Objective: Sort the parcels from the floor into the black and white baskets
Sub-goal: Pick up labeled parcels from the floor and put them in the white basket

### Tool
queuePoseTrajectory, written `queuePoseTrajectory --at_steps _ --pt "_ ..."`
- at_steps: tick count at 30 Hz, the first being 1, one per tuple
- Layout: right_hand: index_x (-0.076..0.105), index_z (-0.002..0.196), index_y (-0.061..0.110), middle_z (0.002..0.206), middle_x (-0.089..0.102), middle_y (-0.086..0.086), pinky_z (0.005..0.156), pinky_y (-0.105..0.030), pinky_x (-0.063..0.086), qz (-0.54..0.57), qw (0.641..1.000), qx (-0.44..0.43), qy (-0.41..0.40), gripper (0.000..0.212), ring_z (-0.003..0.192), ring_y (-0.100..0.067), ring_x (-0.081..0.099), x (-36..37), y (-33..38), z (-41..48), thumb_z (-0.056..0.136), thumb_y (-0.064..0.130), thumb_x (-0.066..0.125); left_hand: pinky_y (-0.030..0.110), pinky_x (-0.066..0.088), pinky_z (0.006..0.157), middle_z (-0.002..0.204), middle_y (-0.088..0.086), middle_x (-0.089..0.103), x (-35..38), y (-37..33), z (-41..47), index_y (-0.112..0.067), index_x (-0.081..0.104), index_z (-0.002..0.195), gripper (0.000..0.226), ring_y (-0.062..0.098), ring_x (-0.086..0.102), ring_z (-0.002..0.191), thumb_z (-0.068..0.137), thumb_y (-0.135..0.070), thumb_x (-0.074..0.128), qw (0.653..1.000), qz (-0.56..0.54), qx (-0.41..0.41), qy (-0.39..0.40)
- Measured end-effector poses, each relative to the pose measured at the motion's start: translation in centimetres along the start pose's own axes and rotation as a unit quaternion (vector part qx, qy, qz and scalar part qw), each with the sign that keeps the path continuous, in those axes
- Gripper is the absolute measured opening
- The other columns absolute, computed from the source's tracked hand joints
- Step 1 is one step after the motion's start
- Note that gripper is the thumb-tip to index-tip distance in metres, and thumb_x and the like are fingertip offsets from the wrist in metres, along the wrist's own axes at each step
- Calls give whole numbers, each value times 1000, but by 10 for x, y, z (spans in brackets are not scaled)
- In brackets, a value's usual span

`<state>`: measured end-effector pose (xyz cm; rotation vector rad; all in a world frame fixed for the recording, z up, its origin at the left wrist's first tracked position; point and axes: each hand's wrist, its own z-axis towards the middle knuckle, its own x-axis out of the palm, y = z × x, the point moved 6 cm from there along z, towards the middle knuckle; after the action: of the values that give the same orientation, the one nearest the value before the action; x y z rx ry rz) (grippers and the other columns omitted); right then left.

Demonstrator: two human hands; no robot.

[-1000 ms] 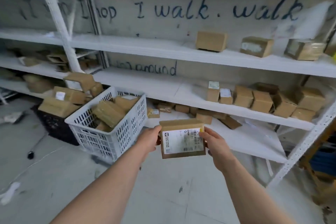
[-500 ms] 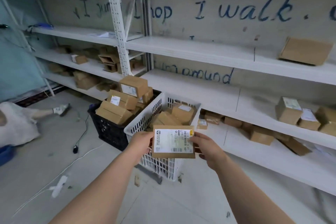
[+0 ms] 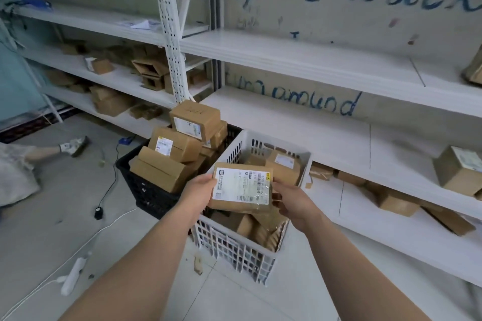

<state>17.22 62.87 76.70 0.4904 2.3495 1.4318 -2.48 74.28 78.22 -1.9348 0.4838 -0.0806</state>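
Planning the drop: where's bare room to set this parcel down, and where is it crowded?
Both hands hold the parcel over the white basket. Free: the basket's back-left corner by its rim, and the bare shelf behind it, under the wall writing. Crowded: the black basket is heaped above its rim, and the white basket's right side is filled.

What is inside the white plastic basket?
The white plastic basket holds brown cardboard parcels. The labelled parcel, held by both hands, covers its middle, so the count is unclear.
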Motion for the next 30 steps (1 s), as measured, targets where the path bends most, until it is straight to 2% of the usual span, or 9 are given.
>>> queuePoseTrajectory --at_steps 3,5,8,12,17,20,24,26,30 --pt "68 112 37 106 73 8 80 -32 39 -1 1000 -16 3 29 98 -16 60 -2 16 37 100 43 43 24 45 64 115 2 68 9 -20 35 -22 57 131 31 4 60 82 102 -21 46 1000 8 18 17" --pt "68 110 38 103 74 9 86 -35 39 10 1000 -15 -5 29 97 -15 62 -7 21 62 102 41 40 28 50 73 117 1 68 16 -31 57 -21 57 131 32 7 61 86 102 -22 47 999 14 23 30" --pt "66 116 37 103 75 5 67 -28 37 28 999 -8 -30 31 80 -10 61 -17 23 89 103 35 38 33 48 87 119 0 67 34 -40 86 -27 57 130 30 10 61 94 102 -23 47 997 18 23 67" --pt "63 119 38 100 75 5 61 -25 45 66 995 8 -68 28 81 -13 66 -33 21 117 102 31 42 43 41 107 134 -3 59 60 -52 128 -29 52 137 37 17 55 120 99 -29 51 992 46 33 109" --pt "65 120 36 108 73 6 50 -19 50 108 981 31 -155 31 87 -13 67 -48 22 138 100 23 44 38 41 107 134 -5 57 91 -70 181 -27 54 135 37 16 54 121 98 -30 53 977 88 54 184" --pt "65 121 29 110 73 5 60 -19 50 108 974 31 -197 32 91 -12 67 -52 24 152 99 19 45 40 47 102 128 -6 61 106 -81 212 -31 59 129 31 15 58 114 98 -31 52 965 113 63 228" --pt "67 109 24 114 70 0 93 -41 53 91 957 60 -269 24 105 -20 65 -57 22 174 95 19 49 41 50 93 117 -5 62 121 -86 239 -28 55 131 32 19 58 105 100 -32 49 953 139 43 267" --pt "69 112 23 114 70 3 99 -43 49 67 957 78 -271 28 106 -18 64 -55 25 190 90 26 51 41 50 92 115 -7 61 124 -83 257 -26 52 134 35 18 57 101 100 -33 50 951 139 32 273" --pt "66 116 26 109 66 4 74 -27 40 65 960 96 -253 29 98 -13 58 -41 45 214 95 26 46 41 46 101 134 -3 54 116 -79 288 -25 47 140 42 18 53 116 99 -35 49 961 136 17 241"
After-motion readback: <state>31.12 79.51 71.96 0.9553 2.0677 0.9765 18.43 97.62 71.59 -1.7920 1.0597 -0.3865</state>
